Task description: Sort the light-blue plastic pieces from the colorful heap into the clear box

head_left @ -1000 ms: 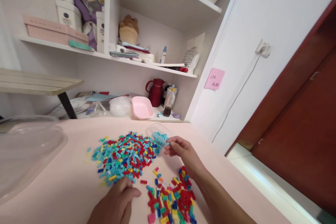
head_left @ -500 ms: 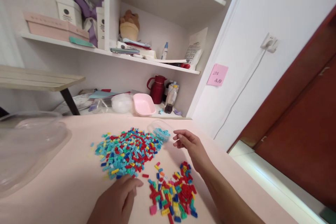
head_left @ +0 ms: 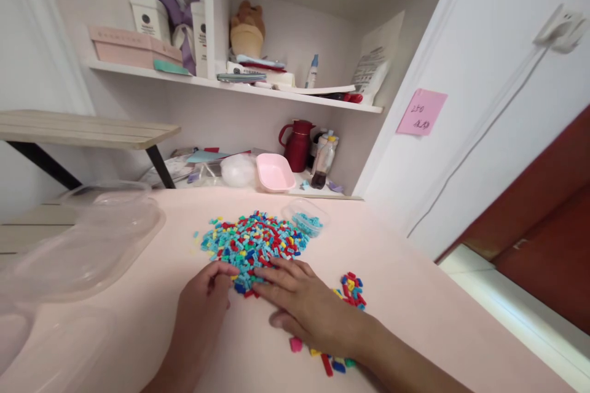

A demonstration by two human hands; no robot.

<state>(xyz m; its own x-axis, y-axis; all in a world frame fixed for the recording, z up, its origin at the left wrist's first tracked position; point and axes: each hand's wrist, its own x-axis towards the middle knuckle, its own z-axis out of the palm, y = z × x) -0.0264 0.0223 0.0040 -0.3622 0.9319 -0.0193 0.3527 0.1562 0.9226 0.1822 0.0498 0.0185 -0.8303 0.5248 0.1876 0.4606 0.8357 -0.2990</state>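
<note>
A pile of small plastic toy bricks (head_left: 258, 236), mostly light blue and red, lies on the pink tabletop. My left hand (head_left: 205, 291) is at its near left edge, the index finger stretched to the bricks and the other fingers loosely curled; no brick shows in it. Palm down, my right hand (head_left: 306, 307) rests its spread fingertips on the pile's near right edge. Beneath and beyond that hand is a second group of bricks (head_left: 353, 288), larger-looking and partly hidden by the palm and wrist. Light blue pieces fill part of a clear tub (head_left: 308, 221) behind the pile.
Large clear plastic containers (head_left: 92, 252) stand at the left, near a small wooden stand (head_left: 92, 129). Along the back are a pink basin (head_left: 275, 173), a red jug (head_left: 298, 146) and a bottle of dark liquid (head_left: 324, 163), below a shelf (head_left: 295, 96).
My right hand has left the clear tub's side and come left and nearer, onto the pile's near edge, covering part of the second group. My left hand has moved slightly forward. The view has turned.
</note>
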